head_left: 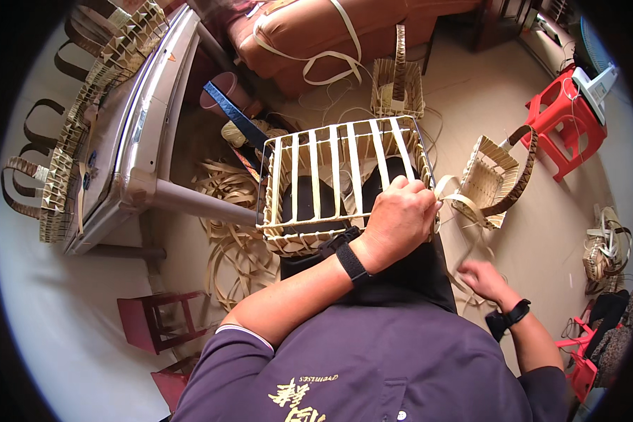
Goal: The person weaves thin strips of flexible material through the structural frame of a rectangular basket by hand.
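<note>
One lap (422, 281) bears the laced frame (354, 169), presumably for steadiness. Below its right corner the right hand (484, 278) curls, grip unclear; at its right edge the left hand (402, 214) pinches a pale strip (468, 206); beyond it stands a basket (401, 112)

Dark-trousered lap (429, 281) bearing a large strip basket (354, 165), tan floor (471, 91) with heaped pale strips (225, 184), two smaller baskets (489, 176), a red stool (570, 119), grey table (123, 123) at left holding a row of handled baskets (70, 133).

The strips (314, 176) are cream, the stool (577, 126) red
</note>
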`<action>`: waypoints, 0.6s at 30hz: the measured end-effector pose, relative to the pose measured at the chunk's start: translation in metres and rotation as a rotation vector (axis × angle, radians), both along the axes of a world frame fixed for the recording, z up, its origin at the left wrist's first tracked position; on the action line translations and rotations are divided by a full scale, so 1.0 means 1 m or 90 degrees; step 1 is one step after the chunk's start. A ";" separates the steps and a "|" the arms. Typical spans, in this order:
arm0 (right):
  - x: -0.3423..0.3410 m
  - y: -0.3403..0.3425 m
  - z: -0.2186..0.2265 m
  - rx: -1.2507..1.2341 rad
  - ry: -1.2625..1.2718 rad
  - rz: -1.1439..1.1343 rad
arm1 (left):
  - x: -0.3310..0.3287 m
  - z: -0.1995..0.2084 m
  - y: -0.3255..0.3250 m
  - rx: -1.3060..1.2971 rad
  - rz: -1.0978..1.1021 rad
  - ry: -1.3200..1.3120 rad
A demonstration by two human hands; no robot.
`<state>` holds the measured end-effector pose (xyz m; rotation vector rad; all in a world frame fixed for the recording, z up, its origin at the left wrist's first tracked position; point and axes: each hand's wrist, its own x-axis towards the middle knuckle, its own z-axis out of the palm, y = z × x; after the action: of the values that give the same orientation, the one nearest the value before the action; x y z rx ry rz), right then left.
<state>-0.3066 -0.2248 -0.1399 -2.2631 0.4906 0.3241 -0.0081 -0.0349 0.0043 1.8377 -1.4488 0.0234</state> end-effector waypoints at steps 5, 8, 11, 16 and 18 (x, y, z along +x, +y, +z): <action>0.130 0.068 0.106 0.065 -0.229 -0.084 | 0.006 -0.005 0.002 0.007 0.005 0.004; 0.109 0.050 0.055 -0.092 -0.244 0.014 | 0.005 0.000 0.005 0.024 0.002 0.016; -0.005 0.000 -0.031 -0.260 -0.115 0.044 | 0.002 -0.004 0.001 -0.013 0.008 0.006; -0.268 -0.047 -0.119 -0.259 0.580 0.349 | -0.002 -0.004 0.000 0.001 0.009 0.007; -0.329 -0.059 -0.125 -0.127 0.828 0.176 | -0.004 0.000 -0.004 -0.008 -0.024 0.032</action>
<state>-0.6359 -0.2843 -0.2653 -2.0237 0.8457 1.9865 -0.0125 -0.0387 0.0039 1.7882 -1.4446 -0.0311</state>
